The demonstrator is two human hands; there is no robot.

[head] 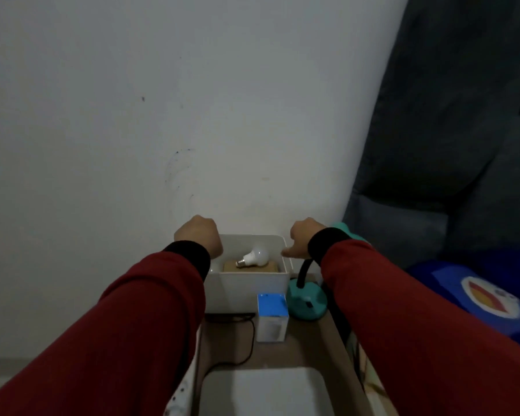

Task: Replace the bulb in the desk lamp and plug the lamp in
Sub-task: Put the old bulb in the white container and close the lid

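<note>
Head view: both arms in red sleeves reach out over the desk (321, 340). The left hand (199, 237) is curled at the left rim of the white bin (246, 291); whether it grips the rim I cannot tell. The right hand (303, 240) is curled too, thumb at the bin's right rim. The bulb (254, 257) lies inside on cardboard. The teal lamp (306, 300) stands just right of the bin, a blue-topped box (272, 321) in front.

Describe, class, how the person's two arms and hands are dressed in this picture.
Both arms wear long, dark red sleeves, left sleeve and right sleeve, each ending in a black cuff at the wrist. The left hand and right hand are bare: no gloves, and no rings, watch or markings can be seen.
</note>
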